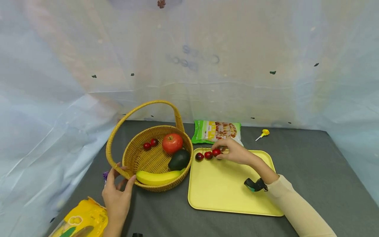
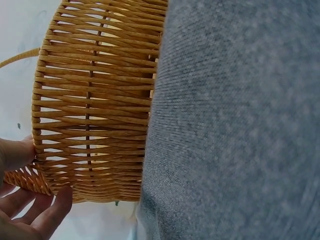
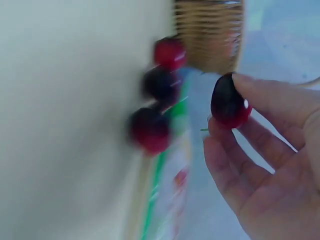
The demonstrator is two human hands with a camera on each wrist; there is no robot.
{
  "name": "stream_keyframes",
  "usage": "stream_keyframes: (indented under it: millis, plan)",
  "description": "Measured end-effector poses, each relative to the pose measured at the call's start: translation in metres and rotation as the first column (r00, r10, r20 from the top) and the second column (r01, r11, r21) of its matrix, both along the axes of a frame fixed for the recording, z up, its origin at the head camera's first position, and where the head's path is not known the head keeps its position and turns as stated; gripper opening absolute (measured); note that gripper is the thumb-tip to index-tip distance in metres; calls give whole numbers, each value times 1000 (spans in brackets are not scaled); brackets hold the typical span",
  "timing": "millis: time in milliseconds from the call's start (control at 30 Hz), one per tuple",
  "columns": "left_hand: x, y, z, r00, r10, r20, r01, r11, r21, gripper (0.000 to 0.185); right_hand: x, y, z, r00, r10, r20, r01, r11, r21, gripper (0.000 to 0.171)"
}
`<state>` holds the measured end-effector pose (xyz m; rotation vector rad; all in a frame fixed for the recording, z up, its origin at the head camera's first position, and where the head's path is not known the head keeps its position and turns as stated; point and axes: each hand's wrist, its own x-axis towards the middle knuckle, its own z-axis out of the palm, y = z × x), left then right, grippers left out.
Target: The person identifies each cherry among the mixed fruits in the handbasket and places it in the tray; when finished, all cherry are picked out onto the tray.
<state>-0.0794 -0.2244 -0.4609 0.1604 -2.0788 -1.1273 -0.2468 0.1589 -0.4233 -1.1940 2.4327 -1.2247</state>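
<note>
My right hand (image 1: 235,153) pinches a dark red cherry (image 3: 230,102) between thumb and fingertips, over the far edge of the yellow tray (image 1: 225,187). Three more cherries (image 3: 162,82) sit in a row on the tray close by; in the head view my hand partly covers this group. At the left, my left hand (image 1: 116,199) grips the rim of the wicker basket (image 1: 160,188) by the foot of its tall handle, thumb and fingers on either side. Inside the basket lie a banana (image 1: 158,178), an avocado (image 1: 179,160), a red pomegranate-like fruit (image 1: 172,143) and two cherries (image 1: 150,144).
A green and white food packet (image 1: 217,130) lies behind the tray, with a yellow lollipop (image 1: 263,134) to its right. At the front left is a yellow bag (image 1: 84,219). Something purple (image 1: 105,175) shows beside the basket. Plastic sheeting (image 1: 189,65) encloses the grey table (image 1: 314,164).
</note>
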Motion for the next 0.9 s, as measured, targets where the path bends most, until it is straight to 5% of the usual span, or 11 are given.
stream_keyframes:
  millis: [233, 500, 900]
  plan:
    - [0, 0, -1, 1000, 21, 17, -21, 1000, -24, 63, 8, 38, -26, 988, -155, 16, 155, 988, 15, 33]
    - [-2, -1, -3, 999, 15, 36, -15, 1000, -1, 62, 6, 41, -40, 980, -196, 43, 196, 981, 9, 28]
    - [-1, 0, -3, 999, 16, 41, -16, 1000, 7, 63, 7, 35, -44, 970, -237, -61, 241, 969, 57, 29]
